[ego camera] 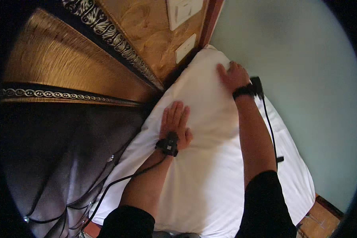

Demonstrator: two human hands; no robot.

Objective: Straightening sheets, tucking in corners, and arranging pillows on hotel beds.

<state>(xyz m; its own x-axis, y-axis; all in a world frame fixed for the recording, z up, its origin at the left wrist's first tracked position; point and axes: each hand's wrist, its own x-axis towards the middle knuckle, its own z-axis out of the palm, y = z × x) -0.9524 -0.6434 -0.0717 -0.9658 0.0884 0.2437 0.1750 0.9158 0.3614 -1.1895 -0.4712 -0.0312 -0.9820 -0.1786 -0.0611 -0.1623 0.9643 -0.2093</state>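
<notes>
A white cloth-covered surface, which looks like a bed or cushion in a white cover, spreads below me and narrows towards the corner. Flat on it, near its left edge, lies my left hand, fingers extended and nothing held. My right hand is farther up, by the right edge close to the far corner, thumb apart from the fingers; it touches the white cloth, and its fingertips are slightly blurred. Each wrist wears a black strap with a small device and a cable.
A dark tufted headboard with gold and silver ornate trim borders the left side. Behind it, a patterned wall carries white switch plates. A pale green wall runs along the right. Brown flooring shows at the lower right.
</notes>
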